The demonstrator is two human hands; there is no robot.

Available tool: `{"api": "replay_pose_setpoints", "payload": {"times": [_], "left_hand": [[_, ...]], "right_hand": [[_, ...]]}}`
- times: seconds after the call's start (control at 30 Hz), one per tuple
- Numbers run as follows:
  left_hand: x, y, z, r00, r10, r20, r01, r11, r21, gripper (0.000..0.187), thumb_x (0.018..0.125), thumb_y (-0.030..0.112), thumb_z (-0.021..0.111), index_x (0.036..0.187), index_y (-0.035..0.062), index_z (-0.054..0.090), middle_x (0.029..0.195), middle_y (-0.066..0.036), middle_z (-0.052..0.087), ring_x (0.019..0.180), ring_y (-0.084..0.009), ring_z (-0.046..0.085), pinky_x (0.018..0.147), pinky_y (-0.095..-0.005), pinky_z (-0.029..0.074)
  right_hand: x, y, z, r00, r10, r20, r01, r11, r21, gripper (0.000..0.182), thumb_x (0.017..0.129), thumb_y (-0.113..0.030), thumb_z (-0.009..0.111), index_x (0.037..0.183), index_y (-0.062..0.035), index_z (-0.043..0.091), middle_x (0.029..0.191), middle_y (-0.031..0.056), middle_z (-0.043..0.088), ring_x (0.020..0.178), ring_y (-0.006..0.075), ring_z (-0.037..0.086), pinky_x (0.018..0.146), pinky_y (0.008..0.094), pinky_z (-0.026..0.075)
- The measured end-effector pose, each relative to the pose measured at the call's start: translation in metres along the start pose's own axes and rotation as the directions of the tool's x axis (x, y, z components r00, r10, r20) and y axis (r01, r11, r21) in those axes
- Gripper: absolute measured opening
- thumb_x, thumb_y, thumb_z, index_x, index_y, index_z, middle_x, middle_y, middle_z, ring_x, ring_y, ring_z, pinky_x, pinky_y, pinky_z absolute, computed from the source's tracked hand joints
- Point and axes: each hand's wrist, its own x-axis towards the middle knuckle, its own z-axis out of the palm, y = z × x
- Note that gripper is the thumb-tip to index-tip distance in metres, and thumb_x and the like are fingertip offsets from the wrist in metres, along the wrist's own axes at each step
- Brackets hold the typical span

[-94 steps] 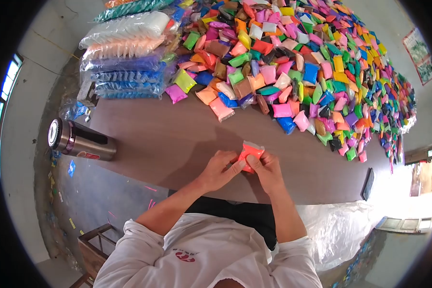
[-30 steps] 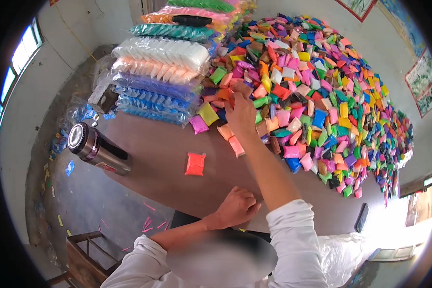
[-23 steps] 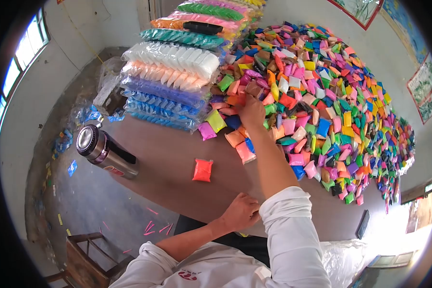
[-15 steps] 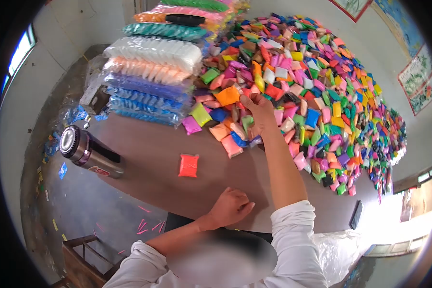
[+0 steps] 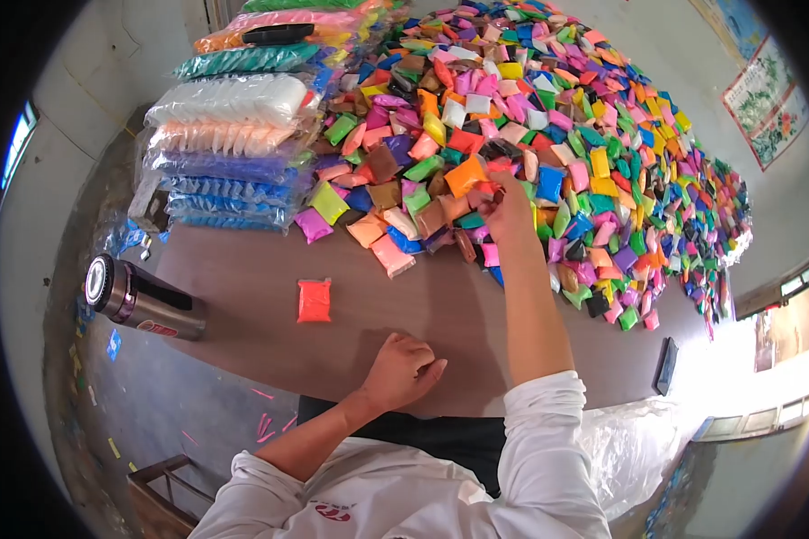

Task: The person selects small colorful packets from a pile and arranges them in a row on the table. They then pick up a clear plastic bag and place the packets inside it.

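Note:
My right hand (image 5: 510, 214) reaches to the near side of a big heap of small coloured packets (image 5: 548, 117). Its fingertips pinch an orange packet (image 5: 466, 176) by the right corner, just above the heap. Part of the grip is hidden by the hand itself. Close to the table's front edge, my left hand (image 5: 401, 370) rests with its fingers loosely curled and its thumb to the right; nothing shows in it. A single red packet (image 5: 314, 301) lies on the brown table (image 5: 243, 269), beyond my left hand and apart from the heap.
Clear bags of packets sorted by colour (image 5: 225, 117) are stacked at the back left, with a black object (image 5: 279, 34) on top. A steel flask (image 5: 148, 301) stands at the left edge. A dark phone-like object (image 5: 665, 366) lies at the right edge, near clear plastic sheeting (image 5: 625, 449).
My right hand has drawn the orange packet rightward across the heap. My left hand stays by the table's front edge. The whole view has shifted, so the table sits further left.

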Motion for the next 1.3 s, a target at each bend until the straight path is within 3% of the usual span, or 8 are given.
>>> {"api": "replay_pose_setpoints", "payload": {"times": [0.2, 0.23, 0.43, 0.77, 0.83, 0.93, 1.07, 1.3], "left_hand": [[0.001, 0.001, 0.001, 1.0, 0.029, 0.004, -0.029, 0.999, 0.039, 0.028, 0.091, 0.022, 0.068, 0.068, 0.0055, 0.063, 0.077, -0.007, 0.064, 0.081, -0.0275, 0.062, 0.086, -0.04, 0.045], [0.001, 0.001, 0.002, 0.999, 0.035, -0.002, -0.035, 0.998, 0.044, 0.028, 0.09, 0.022, 0.068, 0.068, 0.0054, 0.063, 0.077, -0.007, 0.064, 0.081, -0.0275, 0.062, 0.086, -0.0399, 0.045], [0.0, -0.003, 0.004, 0.998, 0.061, -0.017, -0.06, 0.996, 0.061, 0.022, 0.086, 0.018, 0.073, 0.07, 0.0063, 0.063, 0.078, -0.005, 0.067, 0.076, -0.0264, 0.062, 0.081, -0.0385, 0.045], [0.001, -0.004, 0.004, 0.995, 0.098, -0.034, -0.096, 0.993, 0.069, 0.023, 0.085, 0.016, 0.074, 0.068, 0.0065, 0.061, 0.075, -0.004, 0.064, 0.075, -0.0251, 0.062, 0.079, -0.0383, 0.045], [-0.001, -0.006, 0.006, 0.993, 0.099, -0.063, -0.095, 0.993, 0.063, 0.024, 0.085, 0.017, 0.073, 0.068, 0.0064, 0.061, 0.074, -0.004, 0.064, 0.075, -0.0249, 0.062, 0.08, -0.0385, 0.046], [-0.001, -0.008, 0.006, 0.992, 0.113, -0.051, -0.11, 0.992, 0.056, 0.023, 0.085, 0.017, 0.073, 0.068, 0.0065, 0.061, 0.074, -0.004, 0.063, 0.076, -0.0244, 0.062, 0.082, -0.039, 0.046], [-0.004, -0.01, 0.008, 0.996, 0.086, -0.021, -0.084, 0.994, 0.066, 0.022, 0.086, 0.016, 0.071, 0.07, 0.0062, 0.062, 0.081, -0.004, 0.065, 0.082, -0.0234, 0.063, 0.086, -0.0403, 0.046], [-0.004, -0.011, 0.009, 0.985, 0.15, -0.083, -0.146, 0.988, 0.052, 0.011, 0.086, 0.015, 0.068, 0.089, 0.005, 0.07, 0.1, -0.009, 0.068, 0.104, -0.0264, 0.063, 0.101, -0.0461, 0.044]], "right_hand": [[0.0, -0.022, -0.007, 0.977, -0.15, -0.152, 0.166, 0.982, 0.096, 0.024, 0.078, -0.021, 0.071, 0.097, -0.0099, 0.062, 0.093, 0.006, 0.063, 0.083, 0.0211, 0.063, 0.077, 0.0364, 0.051], [0.004, -0.025, -0.011, 0.981, -0.15, -0.125, 0.169, 0.972, 0.162, 0.025, 0.083, -0.018, 0.065, 0.106, -0.008, 0.061, 0.104, 0.0092, 0.064, 0.095, 0.0258, 0.063, 0.091, 0.0431, 0.048], [-0.014, -0.037, -0.026, 0.969, -0.142, 0.2, 0.064, 0.934, 0.35, 0.027, 0.093, -0.012, 0.062, 0.118, -0.0027, 0.058, 0.114, 0.0128, 0.064, 0.098, 0.0274, 0.065, 0.083, 0.04, 0.055], [-0.077, 0.01, -0.038, 0.876, -0.409, 0.255, 0.438, 0.896, -0.071, 0.024, 0.095, -0.014, 0.07, 0.115, 0.0001, 0.07, 0.106, 0.0079, 0.071, 0.096, 0.0183, 0.067, 0.081, 0.0318, 0.056], [-0.086, 0.027, -0.04, 0.827, -0.417, 0.377, 0.525, 0.811, -0.256, 0.025, 0.094, -0.014, 0.072, 0.115, -0.0018, 0.072, 0.104, 0.006, 0.07, 0.094, 0.0172, 0.066, 0.08, 0.0306, 0.054], [-0.13, 0.042, -0.016, 0.715, -0.442, 0.542, 0.685, 0.291, -0.667, 0.023, 0.092, -0.015, 0.074, 0.113, -0.0072, 0.073, 0.102, 0.0041, 0.068, 0.09, 0.0172, 0.062, 0.078, 0.0294, 0.051], [-0.143, 0.084, 0.002, 0.341, -0.314, 0.886, 0.928, -0.038, -0.37, 0.031, 0.078, -0.01, 0.076, 0.109, -0.0122, 0.073, 0.105, 0.0065, 0.063, 0.091, 0.0247, 0.063, 0.08, 0.0357, 0.054], [-0.139, 0.122, 0.036, 0.251, -0.015, 0.968, 0.943, -0.222, -0.248, 0.043, 0.073, -0.002, 0.074, 0.115, -0.0119, 0.065, 0.12, 0.0078, 0.059, 0.112, 0.0304, 0.059, 0.091, 0.0405, 0.052]]}}
